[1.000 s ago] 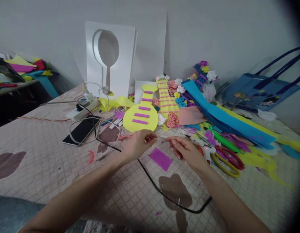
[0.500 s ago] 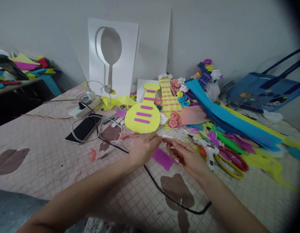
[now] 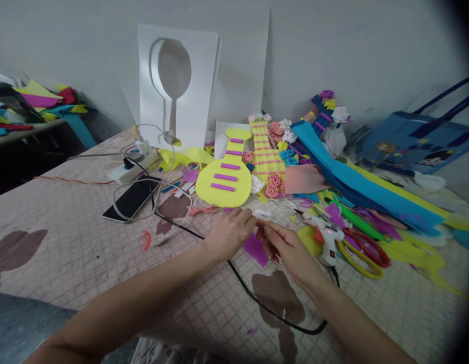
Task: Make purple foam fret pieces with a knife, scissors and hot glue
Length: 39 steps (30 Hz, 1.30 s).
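1. A smooth purple rectangle (image 3: 256,250) is lying flat just beside the hands, partly behind their fingers.
2. Beyond it, a flat yellow guitar shape (image 3: 223,198) is carrying raised purple bars.
3. The left hand (image 3: 228,236) is pressing its fingertips together; the right hand (image 3: 291,248) is curving its fingers inward, meeting the left.
4. A quilt-patterned, brown-blotched tablecloth (image 3: 162,288) is covering the table; a white board (image 3: 204,81) with a rounded cutout is leaning against the grey wall (image 3: 340,50).
5. Fingers are hiding whatever might be between them, so I cannot tell the right grip; the frame is cutting off the blue bag (image 3: 393,139).
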Motion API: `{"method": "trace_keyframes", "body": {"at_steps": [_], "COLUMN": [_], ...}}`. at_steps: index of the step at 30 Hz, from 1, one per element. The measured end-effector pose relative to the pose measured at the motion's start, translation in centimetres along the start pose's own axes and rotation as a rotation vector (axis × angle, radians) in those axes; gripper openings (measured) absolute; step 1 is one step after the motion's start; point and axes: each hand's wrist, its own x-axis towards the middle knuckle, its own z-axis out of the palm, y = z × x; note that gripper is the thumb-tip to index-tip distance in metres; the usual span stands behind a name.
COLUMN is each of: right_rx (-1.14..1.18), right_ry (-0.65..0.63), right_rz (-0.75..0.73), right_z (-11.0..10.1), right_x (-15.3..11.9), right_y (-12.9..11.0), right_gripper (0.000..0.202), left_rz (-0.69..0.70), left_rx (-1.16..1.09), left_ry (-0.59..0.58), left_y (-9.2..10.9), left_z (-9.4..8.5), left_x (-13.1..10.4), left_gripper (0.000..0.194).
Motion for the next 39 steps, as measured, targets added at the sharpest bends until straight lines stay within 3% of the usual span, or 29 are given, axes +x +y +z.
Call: {"method": "trace_keyframes", "body": {"at_steps": [4,8,12,16,23,28,31,35,39], "right_rx": [0.224,0.34,0.346,0.324,0.084,-0.05,0.084,0.286,0.329], "right_ry": [-0.013,0.015,0.007,0.01,0.048,0.034,0.042,0.038,0.033], "right_rz": [0.057,0.101,0.096,0.07,-0.015,-0.04,0.013,0.087,0.112], "right_z": [-0.1,-0.6,-0.7,-0.5,0.5,0.7,0.3,-0.3,-0.7], "right_x": [0.0,0.2,0.2,0.2,-0.1,-0.3,-0.1,0.1,0.3], "right_y": [-0.7,-0.9,-0.9,-0.9,-0.5,-0.1,-0.4,-1.0,-0.9], "right_gripper": [0.029,0.026,0.026,0.025,0.028,0.029,0.027,0.026,0.022], "left_rz": [-0.084,-0.211,-0.192,-0.166,0.005,0.022,-0.063,-0.277,-0.383], "left_rx": [-0.1,-0.389,-0.565,-0.459,0.019,0.034,-0.041,-0.283,-0.431], "left_ry": [0.068,0.166,0.218,0.177,0.037,0.017,0.033,0.103,0.094], "left_y": [-1.0,-1.6,-1.4,-1.0,0.1,0.4,-0.5,-1.9,-2.1], "left_z": [0.1,-0.1,0.1,0.4,-0.1,-0.2,-0.2,-0.5,-0.7], "left_x": [0.3,0.3,0.3,0.2,-0.1,0.1,0.4,0.5,0.6], "left_gripper": [0.01,0.012,0.014,0.017,0.011,0.005,0.008,0.011,0.024]}}
